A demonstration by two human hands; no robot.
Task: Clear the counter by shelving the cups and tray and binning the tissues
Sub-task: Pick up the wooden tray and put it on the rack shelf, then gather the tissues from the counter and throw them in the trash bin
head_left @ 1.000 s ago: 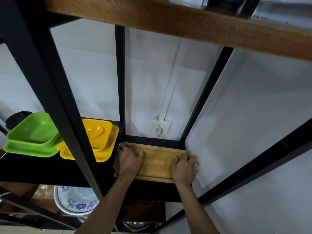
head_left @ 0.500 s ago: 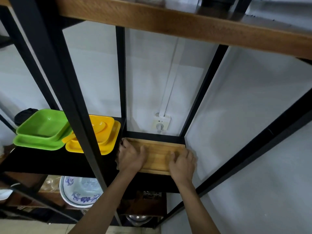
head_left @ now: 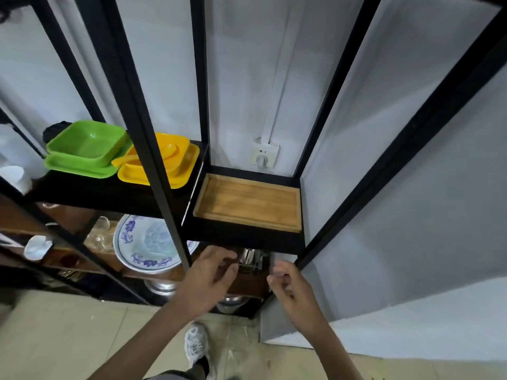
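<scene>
Both hands are now pulling back from the tray, which they were pressing a moment ago; it is sitting flat on the black shelf, tucked into the right-hand bay. I am seeing the left hand and right hand below the shelf edge, fingers loosely curled, holding nothing. I am judging the shelving step complete: keep withdrawing straight back, clearing the upright post beside the yellow dishes.
</scene>
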